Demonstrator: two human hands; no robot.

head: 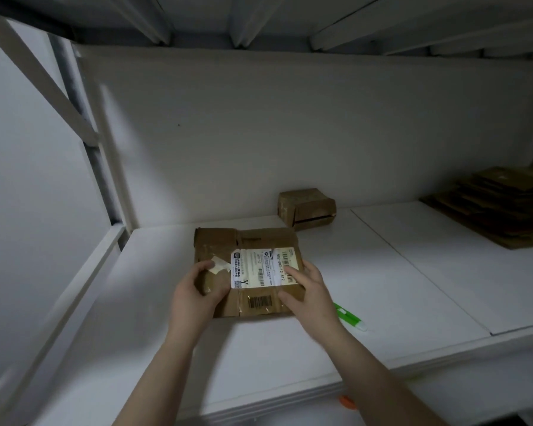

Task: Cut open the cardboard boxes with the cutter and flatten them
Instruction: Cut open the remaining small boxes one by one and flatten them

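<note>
A flattened brown cardboard box [253, 241] with a white shipping label lies on the white table [290, 358] in front of me. My left hand [194, 296] grips its near left part, thumb on top by a strip of torn tape. My right hand [308, 290] rests on its right side, fingers stretched over the label and thumb on the cardboard. A green and white cutter [350, 316] lies on the table just right of my right wrist, untouched. A small closed cardboard box [306, 207] stands farther back against the wall.
A stack of flattened cardboard [499, 207] lies at the back right of the table. A white wall runs behind, a slanted white frame stands at the left, and a shelf hangs overhead. Something orange [346, 401] peeks out below the table's front edge.
</note>
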